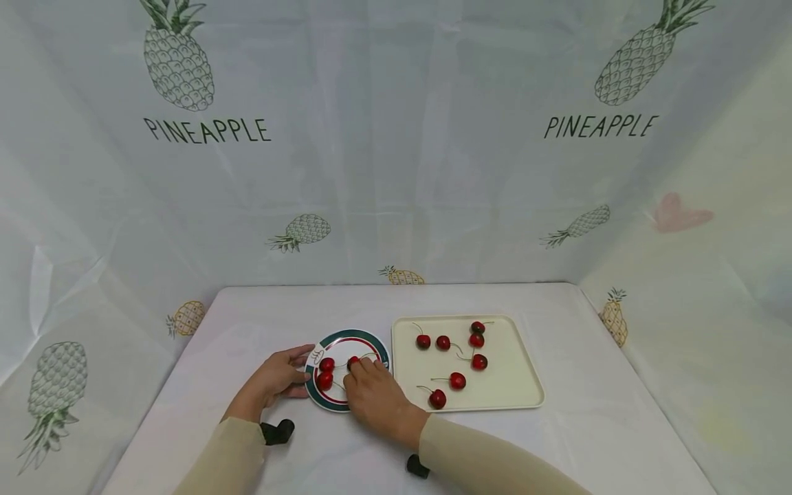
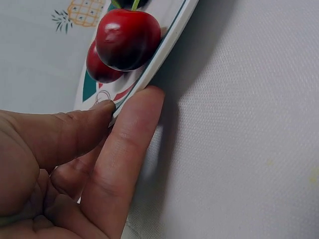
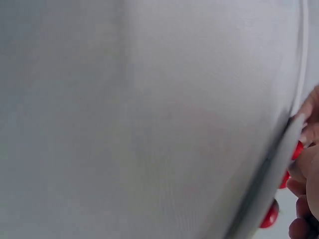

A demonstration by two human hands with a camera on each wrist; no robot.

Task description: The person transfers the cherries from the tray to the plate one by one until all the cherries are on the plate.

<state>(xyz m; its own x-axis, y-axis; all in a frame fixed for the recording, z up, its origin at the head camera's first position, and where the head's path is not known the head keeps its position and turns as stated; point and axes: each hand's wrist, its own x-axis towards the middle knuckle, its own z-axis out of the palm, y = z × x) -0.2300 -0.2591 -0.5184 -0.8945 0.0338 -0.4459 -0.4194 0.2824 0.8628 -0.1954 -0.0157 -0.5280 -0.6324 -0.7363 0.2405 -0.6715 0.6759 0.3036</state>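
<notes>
Left hand (image 1: 278, 375): left of the plate, palm turned inward, thumb over and fingers under the rim, pinching a round white plate with green and red bands (image 1: 348, 335). Right hand (image 1: 377, 399): reaching leftward over the plate's right side, fingers bent down beside a glossy dark-red cherry (image 1: 353, 361); whether they grip it, cannot tell. Plate: left of a cream rectangular tray (image 1: 513, 375) bearing seven red cherries (image 1: 457, 381). Right fingertips partly hidden; right-wrist view blurred, hand cut off.
</notes>
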